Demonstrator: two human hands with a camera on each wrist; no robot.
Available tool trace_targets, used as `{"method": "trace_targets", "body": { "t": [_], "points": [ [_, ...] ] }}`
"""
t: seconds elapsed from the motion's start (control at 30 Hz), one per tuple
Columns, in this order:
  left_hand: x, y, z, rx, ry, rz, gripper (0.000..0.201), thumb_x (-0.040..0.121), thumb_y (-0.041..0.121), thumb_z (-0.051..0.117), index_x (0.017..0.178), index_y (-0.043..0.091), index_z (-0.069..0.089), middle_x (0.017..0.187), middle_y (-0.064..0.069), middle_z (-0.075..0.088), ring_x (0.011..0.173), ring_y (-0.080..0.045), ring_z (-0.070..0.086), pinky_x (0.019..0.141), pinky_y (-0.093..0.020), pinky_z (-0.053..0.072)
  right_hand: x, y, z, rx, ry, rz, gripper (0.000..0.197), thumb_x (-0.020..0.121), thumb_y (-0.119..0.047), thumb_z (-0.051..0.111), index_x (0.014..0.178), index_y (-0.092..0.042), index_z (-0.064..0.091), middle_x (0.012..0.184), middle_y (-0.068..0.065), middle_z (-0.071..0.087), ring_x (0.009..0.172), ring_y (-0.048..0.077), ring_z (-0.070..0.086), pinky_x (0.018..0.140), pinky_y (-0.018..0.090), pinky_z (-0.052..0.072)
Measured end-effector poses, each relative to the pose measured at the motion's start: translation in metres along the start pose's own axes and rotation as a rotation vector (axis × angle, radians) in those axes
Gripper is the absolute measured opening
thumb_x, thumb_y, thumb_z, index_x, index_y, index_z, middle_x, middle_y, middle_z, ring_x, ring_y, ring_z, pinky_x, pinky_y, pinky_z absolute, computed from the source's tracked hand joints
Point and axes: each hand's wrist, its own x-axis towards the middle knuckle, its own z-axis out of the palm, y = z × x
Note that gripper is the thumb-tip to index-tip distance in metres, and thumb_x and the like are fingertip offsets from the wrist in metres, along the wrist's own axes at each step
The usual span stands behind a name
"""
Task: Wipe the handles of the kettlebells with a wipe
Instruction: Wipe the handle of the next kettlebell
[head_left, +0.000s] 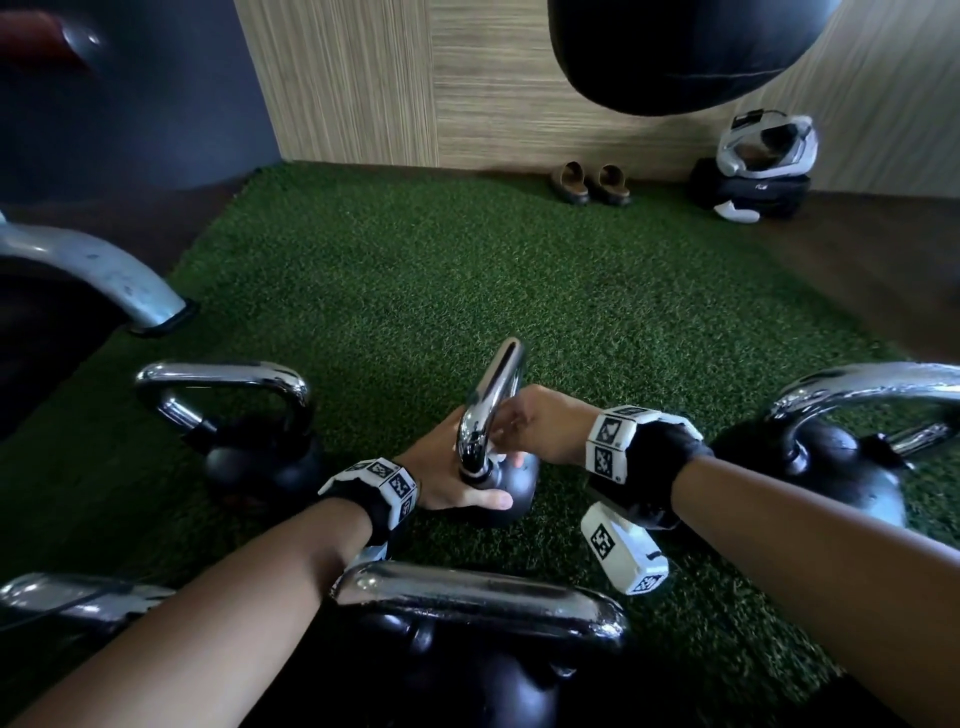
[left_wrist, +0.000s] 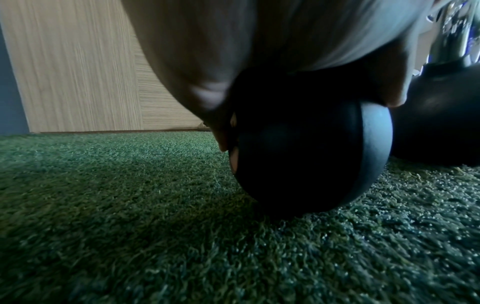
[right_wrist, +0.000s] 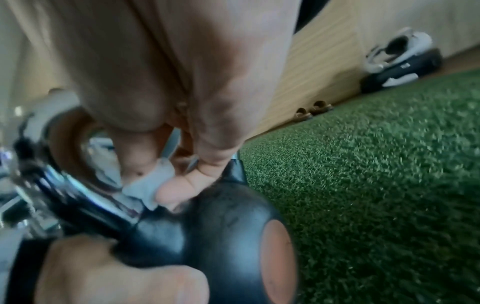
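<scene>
A small black kettlebell (head_left: 514, 480) with a chrome handle (head_left: 493, 389) stands on green turf in the middle of the head view. My left hand (head_left: 441, 467) grips its ball from the left, thumb lying across the front; in the left wrist view the fingers (left_wrist: 221, 92) wrap over the dark ball (left_wrist: 298, 154). My right hand (head_left: 540, 426) comes in from the right and pinches a pale wipe (right_wrist: 150, 185) against the foot of the handle (right_wrist: 85, 197), just above the ball (right_wrist: 207, 236). Most of the wipe is hidden by the fingers.
Other chrome-handled kettlebells stand around: left (head_left: 228, 395), right (head_left: 852, 457), close in front (head_left: 483, 597) and front left (head_left: 78, 597). A grey machine leg (head_left: 104, 275) is at the left. Shoes (head_left: 592, 183), a headset on a black case (head_left: 763, 145) and a hanging bag (head_left: 675, 47) are at the far wall.
</scene>
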Motion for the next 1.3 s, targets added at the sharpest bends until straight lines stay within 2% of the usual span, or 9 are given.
{"method": "trace_targets", "body": {
  "t": [0.13,0.2,0.3,0.43,0.57,0.67,0.93,1.03,1.3],
  "points": [
    [-0.002,0.001,0.0,0.145,-0.028,0.008,0.049,0.076,0.041,0.089,0.105,0.05,0.05,0.109,0.034,0.053,0.11,0.01,0.05,0.103,-0.014,0.037,-0.008,0.002,-0.005,0.19,-0.101,0.001,0.019,0.097,-0.012,0.065,0.113,-0.009,0.076,0.112,0.003,0.078,0.101,0.02,0.074,0.097,0.036,0.055],
    [-0.005,-0.008,0.004,0.203,-0.037,-0.035,0.071,0.072,0.062,0.083,0.133,0.049,0.049,0.138,0.026,0.048,0.133,0.002,0.043,0.118,-0.028,0.034,-0.013,0.006,-0.002,0.452,-0.166,0.043,0.021,0.099,-0.005,0.06,0.116,0.0,0.071,0.114,0.009,0.075,0.097,0.019,0.073,0.091,0.034,0.056],
    [-0.004,-0.013,0.005,0.083,0.016,-0.096,0.103,0.066,0.056,0.09,0.152,0.033,0.037,0.147,0.013,0.046,0.137,0.001,0.043,0.119,-0.02,0.033,-0.012,0.015,0.007,0.966,-0.164,0.11,0.028,0.095,0.001,0.06,0.12,0.014,0.061,0.109,0.017,0.072,0.094,0.024,0.071,0.087,0.033,0.061],
    [-0.001,-0.006,0.004,0.063,0.018,-0.103,0.102,0.065,0.05,0.092,0.151,0.031,0.04,0.147,0.015,0.048,0.138,0.001,0.044,0.117,-0.018,0.032,-0.008,0.027,0.01,1.247,-0.044,0.098,0.051,0.088,-0.006,0.069,0.128,0.019,0.052,0.108,0.021,0.07,0.09,0.025,0.072,0.091,0.034,0.061],
    [-0.005,-0.007,0.005,0.006,0.048,-0.13,0.097,0.066,0.031,0.097,0.145,0.027,0.04,0.139,0.011,0.053,0.127,0.016,0.045,0.105,-0.002,0.034,-0.013,0.021,0.012,1.256,-0.106,0.085,0.04,0.089,-0.003,0.064,0.124,0.014,0.057,0.101,0.017,0.072,0.088,0.022,0.074,0.085,0.033,0.063],
    [-0.008,-0.001,0.005,0.009,0.032,-0.167,0.093,0.067,0.037,0.096,0.143,0.033,0.042,0.134,0.021,0.055,0.12,0.021,0.048,0.11,-0.013,0.041,-0.009,0.015,0.01,1.299,0.002,0.09,0.018,0.095,0.004,0.055,0.11,0.01,0.063,0.097,0.016,0.075,0.084,0.022,0.076,0.079,0.03,0.064],
    [-0.009,0.008,0.004,0.022,0.079,-0.137,0.107,0.064,0.039,0.097,0.134,0.071,0.023,0.147,0.011,0.047,0.137,-0.008,0.045,0.118,-0.029,0.036,-0.008,0.009,0.014,1.337,0.113,0.098,0.016,0.098,0.008,0.05,0.103,0.007,0.066,0.097,0.018,0.074,0.081,0.023,0.076,0.075,0.029,0.065],
    [-0.008,0.0,0.008,0.034,0.082,-0.162,0.11,0.058,0.055,0.093,0.143,0.059,0.022,0.147,0.009,0.048,0.139,-0.014,0.046,0.119,-0.046,0.039,-0.003,0.007,0.014,1.327,0.246,0.115,0.011,0.094,0.01,0.056,0.098,0.006,0.065,0.097,0.021,0.073,0.079,0.026,0.076,0.072,0.031,0.065],
    [-0.008,-0.008,0.011,0.05,0.091,-0.185,0.107,0.056,0.059,0.092,0.142,0.046,0.031,0.143,0.008,0.049,0.136,-0.014,0.048,0.117,-0.047,0.041,0.005,0.008,0.021,1.315,0.573,0.18,0.014,0.081,0.013,0.07,0.088,0.002,0.064,0.088,0.022,0.073,0.071,0.03,0.075,0.061,0.031,0.064]
  ]
}}
